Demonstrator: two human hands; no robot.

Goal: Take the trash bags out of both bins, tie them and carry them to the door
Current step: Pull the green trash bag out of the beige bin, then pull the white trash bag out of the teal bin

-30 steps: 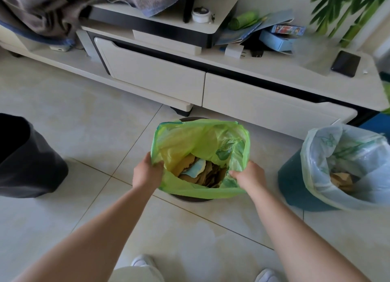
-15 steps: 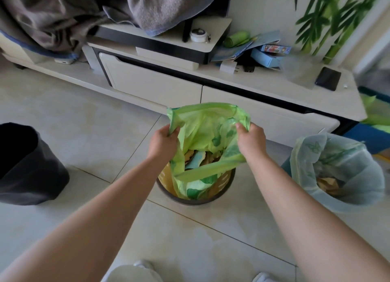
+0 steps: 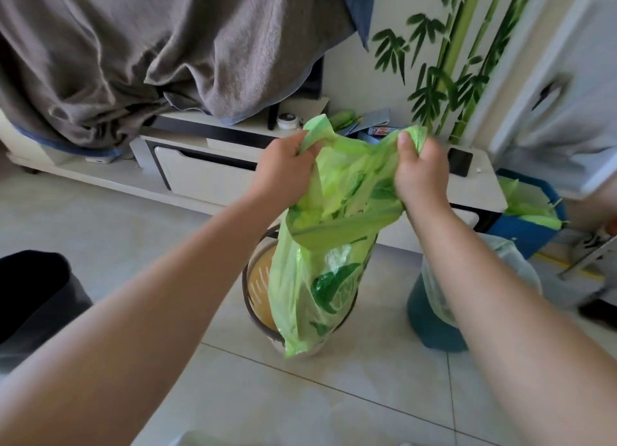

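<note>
A green trash bag (image 3: 320,278) hangs lifted above a round bin (image 3: 258,288) with a dark rim and yellow inside. My left hand (image 3: 283,172) grips the bag's top left edge, bunched in the fist. My right hand (image 3: 419,172) grips the top right edge the same way. The bag's lower end still reaches down to the bin's rim. To the right stands a teal bin (image 3: 430,325) lined with a pale translucent bag (image 3: 437,288), partly hidden behind my right forearm.
A low white TV cabinet (image 3: 207,178) runs along the wall behind the bins, with a grey cloth (image 3: 150,55) draped above it. A dark bag or bin (image 3: 36,298) sits at the left. A blue tub (image 3: 531,218) stands at the right, by a white door (image 3: 567,88).
Both hands have raised the green bag well up out of the round bin, gathering its top edges. The camera view has tilted upward.
</note>
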